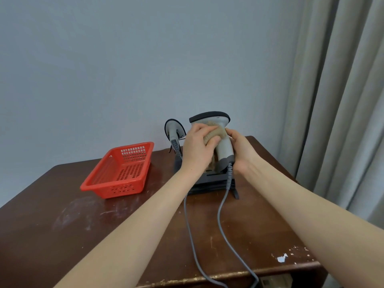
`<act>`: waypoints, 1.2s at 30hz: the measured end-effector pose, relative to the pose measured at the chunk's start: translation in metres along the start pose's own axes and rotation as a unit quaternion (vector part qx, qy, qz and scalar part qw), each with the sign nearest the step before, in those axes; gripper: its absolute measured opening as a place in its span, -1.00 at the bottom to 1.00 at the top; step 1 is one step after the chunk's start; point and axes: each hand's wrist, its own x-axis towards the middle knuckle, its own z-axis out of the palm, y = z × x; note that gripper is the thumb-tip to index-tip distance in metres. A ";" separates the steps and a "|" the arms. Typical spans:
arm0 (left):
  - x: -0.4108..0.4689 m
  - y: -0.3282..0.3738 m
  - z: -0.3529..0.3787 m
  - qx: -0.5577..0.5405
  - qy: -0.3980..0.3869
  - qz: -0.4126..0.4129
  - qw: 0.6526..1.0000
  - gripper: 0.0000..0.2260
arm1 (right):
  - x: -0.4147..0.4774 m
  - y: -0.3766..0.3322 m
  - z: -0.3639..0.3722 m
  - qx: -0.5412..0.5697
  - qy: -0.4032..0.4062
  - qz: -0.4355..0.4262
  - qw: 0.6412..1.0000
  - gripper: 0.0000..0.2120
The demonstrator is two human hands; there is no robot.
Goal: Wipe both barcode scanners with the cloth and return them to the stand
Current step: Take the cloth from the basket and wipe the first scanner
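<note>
A grey barcode scanner (223, 149) with a dark head stands upright above the black stand (209, 179). My right hand (242, 151) grips its handle from the right side. My left hand (197, 146) holds a tan cloth (216, 132) and presses it against the scanner's neck just under the head. A second grey scanner (174, 133) sits on the stand to the left, behind my left hand. Its lower part is hidden by my wrist.
A red perforated basket (119, 170) sits on the brown table (83, 225) to the left of the stand. Two grey cables (220, 215) run from the scanners over the table's front edge. A wall lies behind, a curtain (342, 100) hangs at the right.
</note>
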 end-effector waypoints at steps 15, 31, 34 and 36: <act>0.010 0.004 0.004 0.014 -0.024 0.019 0.999 -0.76 | 0.005 0.000 -0.009 0.022 -0.015 0.009 1.000 -0.77; 0.005 0.004 0.002 0.006 -0.009 -0.003 1.000 -0.74 | 0.003 0.001 -0.008 0.014 -0.011 0.011 1.000 -0.74; -0.014 0.006 0.009 0.009 -0.044 0.034 0.998 -0.78 | 0.004 -0.006 -0.011 0.024 -0.004 0.011 1.000 -0.71; -0.024 0.006 0.011 0.016 -0.092 0.077 0.993 -0.81 | 0.006 -0.009 -0.015 -0.015 0.002 -0.001 1.000 -0.68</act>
